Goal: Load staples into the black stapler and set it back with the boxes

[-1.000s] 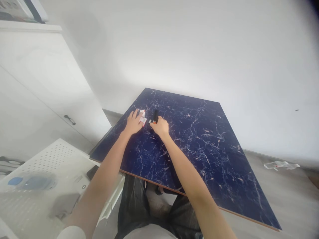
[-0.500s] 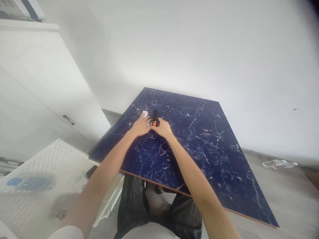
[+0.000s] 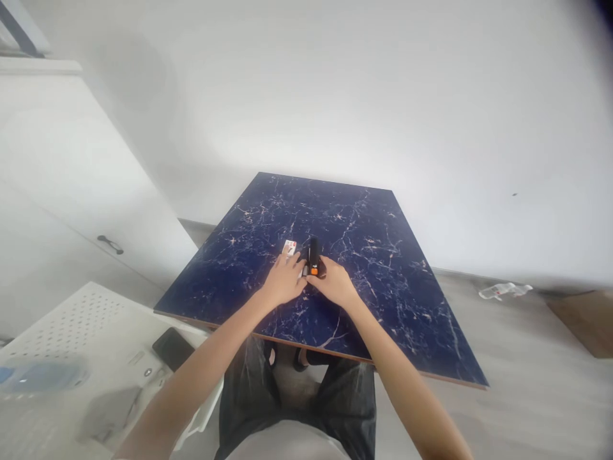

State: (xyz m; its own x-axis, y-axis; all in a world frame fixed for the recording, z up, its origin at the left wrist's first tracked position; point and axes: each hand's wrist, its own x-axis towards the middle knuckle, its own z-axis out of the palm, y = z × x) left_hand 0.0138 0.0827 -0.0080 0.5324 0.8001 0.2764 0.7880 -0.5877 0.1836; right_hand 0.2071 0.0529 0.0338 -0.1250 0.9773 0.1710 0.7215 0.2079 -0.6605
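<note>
A black, elongated object [image 3: 313,250] with an orange patch at its near end is on the dark blue marbled tabletop [image 3: 368,255]; its exact kind is too small to make out. My right hand [image 3: 333,281] closes around its near end from the right, thumb and fingers at the orange patch. My left hand [image 3: 285,280] lies palm down just to the left, fingers stretched forward and apart. Its fingers partly cover a small white box [image 3: 290,245] with red marks. A small greyish piece shows between the left fingertips and the black object.
At lower left a white perforated surface [image 3: 86,313] carries a black phone [image 3: 172,348] and a bluish transparent item [image 3: 48,377]. A white cabinet [image 3: 81,172] stands left. Clear plastic [image 3: 505,291] and a brown board [image 3: 582,319] lie on the floor at right.
The camera view has shifted, so the table and hands appear lower. The black object now shows more fully between my hands, which stay close together beside it.
</note>
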